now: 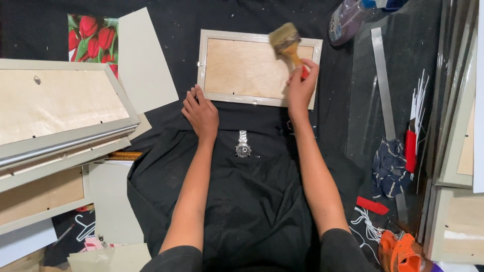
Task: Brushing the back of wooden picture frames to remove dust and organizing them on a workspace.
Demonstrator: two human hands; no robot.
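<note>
Both forearms reach forward, bare to the elbow. The left hand [200, 113] lies flat, palm down, fingers together and pointing ahead. The right hand [301, 88] is raised slightly, fingers curled closed, wrist bent inward.

Even overhead light — blurred brush [285, 41]

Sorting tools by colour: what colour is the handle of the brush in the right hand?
Orange-tan wood with a red end, brush handle, head view.
</note>
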